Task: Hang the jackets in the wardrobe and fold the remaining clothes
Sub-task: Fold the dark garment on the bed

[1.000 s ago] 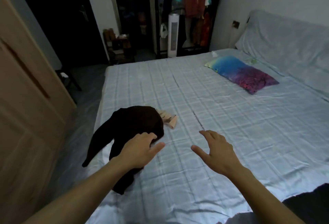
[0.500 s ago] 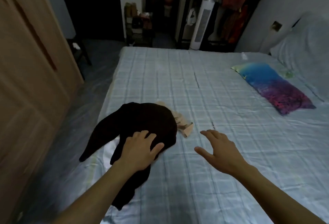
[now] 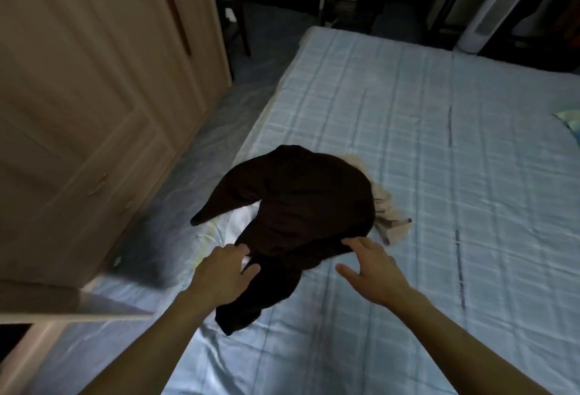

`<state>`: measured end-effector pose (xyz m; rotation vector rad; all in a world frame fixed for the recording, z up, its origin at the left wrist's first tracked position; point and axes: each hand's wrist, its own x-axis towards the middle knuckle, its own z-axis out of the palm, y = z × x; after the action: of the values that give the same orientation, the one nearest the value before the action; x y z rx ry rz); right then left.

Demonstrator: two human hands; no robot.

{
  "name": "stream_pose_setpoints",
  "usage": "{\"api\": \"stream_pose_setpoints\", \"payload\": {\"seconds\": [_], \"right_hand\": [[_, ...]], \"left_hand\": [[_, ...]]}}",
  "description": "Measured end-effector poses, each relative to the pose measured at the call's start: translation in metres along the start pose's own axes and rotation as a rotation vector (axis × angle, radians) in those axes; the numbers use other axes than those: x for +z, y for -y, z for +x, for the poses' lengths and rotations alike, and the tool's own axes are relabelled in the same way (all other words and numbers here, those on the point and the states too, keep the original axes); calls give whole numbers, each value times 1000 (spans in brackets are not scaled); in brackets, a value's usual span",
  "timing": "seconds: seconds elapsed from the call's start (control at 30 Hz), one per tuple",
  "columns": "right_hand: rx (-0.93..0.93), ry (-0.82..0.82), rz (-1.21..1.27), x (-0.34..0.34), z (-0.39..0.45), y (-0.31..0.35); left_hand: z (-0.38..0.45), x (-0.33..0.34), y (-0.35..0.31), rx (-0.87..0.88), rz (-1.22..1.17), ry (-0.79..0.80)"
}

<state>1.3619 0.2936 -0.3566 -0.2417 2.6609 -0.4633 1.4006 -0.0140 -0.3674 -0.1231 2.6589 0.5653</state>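
The dark garment [image 3: 301, 215] lies crumpled near the bed's [image 3: 408, 131] left edge, partly covering a beige garment [image 3: 387, 212]. The left hand [image 3: 224, 272] rests at its lower left edge, fingers loosely bent, gripping nothing visibly. The right hand [image 3: 373, 269] is spread open, fingertips touching the garment's near edge. The wooden wardrobe [image 3: 94, 80] stands to the left.

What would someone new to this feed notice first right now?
A dark garment lies crumpled near the left edge of the checked bed, covering most of a beige garment. The left hand and right hand reach to its near edge. A wooden wardrobe fills the left.
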Motion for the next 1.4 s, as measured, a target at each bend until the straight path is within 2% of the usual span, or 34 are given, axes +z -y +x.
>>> {"api": "stream_pose_setpoints", "payload": {"seconds": [0.17,0.5,0.57,0.63,0.73,0.87,1.0,1.13,1.4], "right_hand": [[-9,-5,98,15,32,-10],[-50,-62,48,23,117,-40],[-85,-89,34,27,134,-37],[-167,-146,48,31,149,-32],[-244,-182,-28,40,170,-23],[-127,-71,-192,52,196,-25],[-103,-139,-163,59,204,-29],[-62,-163,-68,54,194,-33],[-58,-261,131,5,156,-29]], "left_hand": [[16,22,-11,-51,-63,-15],[101,45,-21,-129,-125,-13],[119,46,-14,-158,-179,-16],[133,47,-8,-179,-250,-85],[153,53,-2,-214,-203,-126],[170,64,-3,-310,-298,-43],[171,72,-3,-355,-347,-71],[166,68,-2,-294,-405,24],[134,25,-33,-51,-540,-217]]}}
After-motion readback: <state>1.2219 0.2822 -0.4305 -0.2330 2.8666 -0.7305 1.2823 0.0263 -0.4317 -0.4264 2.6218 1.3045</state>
